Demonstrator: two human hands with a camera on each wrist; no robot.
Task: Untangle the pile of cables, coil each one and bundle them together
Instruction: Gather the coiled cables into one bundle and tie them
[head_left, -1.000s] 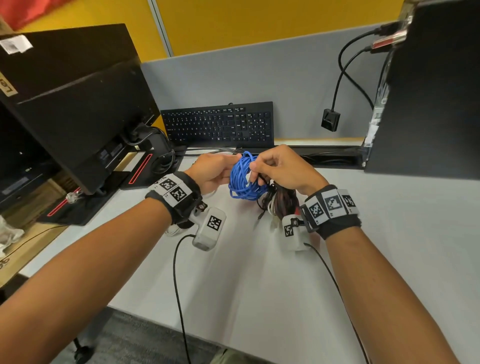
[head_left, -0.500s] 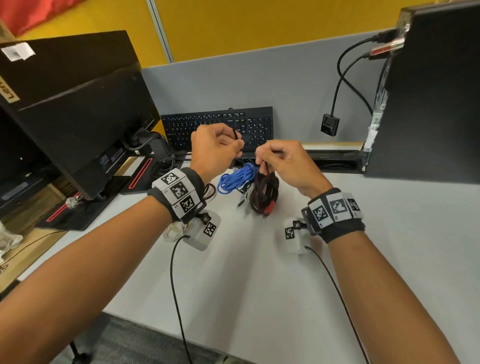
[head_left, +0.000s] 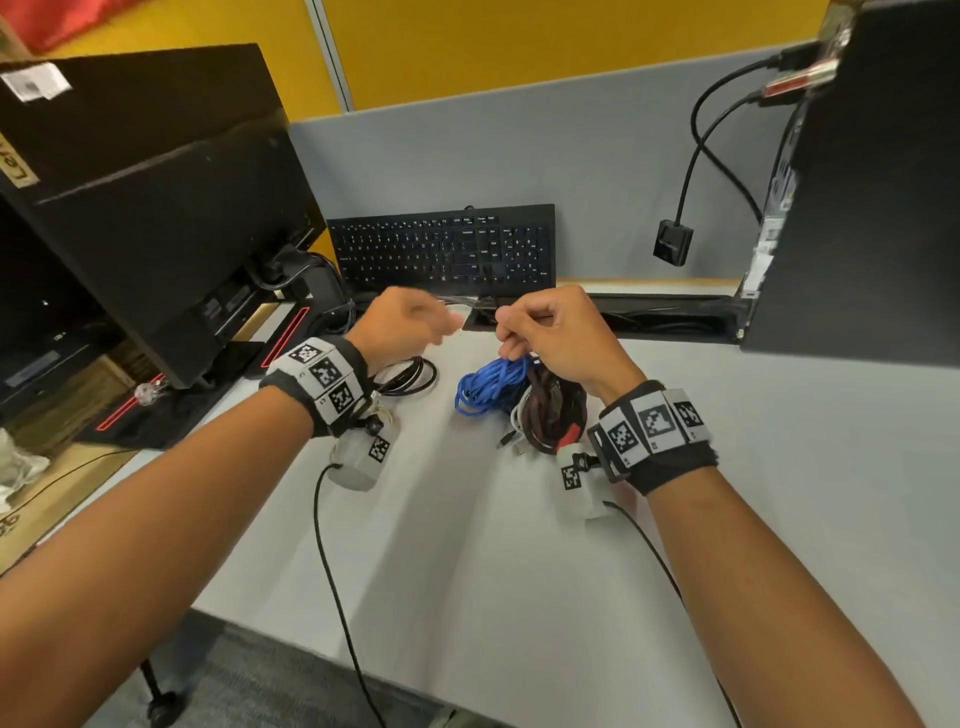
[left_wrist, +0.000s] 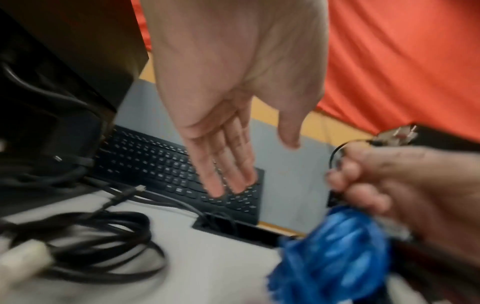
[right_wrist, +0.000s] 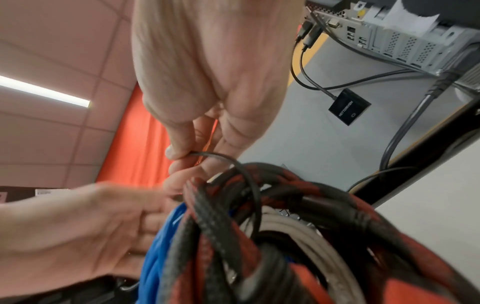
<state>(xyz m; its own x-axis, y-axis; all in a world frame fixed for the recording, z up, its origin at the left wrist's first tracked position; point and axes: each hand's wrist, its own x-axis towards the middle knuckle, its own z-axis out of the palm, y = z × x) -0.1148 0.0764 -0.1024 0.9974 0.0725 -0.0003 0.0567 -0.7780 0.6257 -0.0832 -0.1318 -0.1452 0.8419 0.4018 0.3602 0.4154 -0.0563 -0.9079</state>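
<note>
My right hand (head_left: 511, 332) holds a bundle of coils just above the desk: a blue cable (head_left: 488, 387), a red-and-black braided cable (head_left: 550, 410) and a grey cable (right_wrist: 293, 228). Its thumb and forefinger pinch a thin black cable (right_wrist: 233, 162) that loops round the bundle. My left hand (head_left: 447, 322) is blurred and hovers just left of the right hand. In the left wrist view the left hand (left_wrist: 257, 164) has straight fingers and holds nothing. A separate black cable coil (head_left: 410, 374) lies on the desk by my left wrist.
A black keyboard (head_left: 441, 249) leans against the grey partition behind my hands. A monitor (head_left: 156, 218) stands at the left and a computer case (head_left: 857, 208) at the right, with a small black adapter (head_left: 672, 241) dangling from it. A cable slot (head_left: 665, 319) runs along the desk's back edge.
My left hand has let go of the thin black cable and opened. Both hands have come down and the bundle has shifted right, nearer the desk.
</note>
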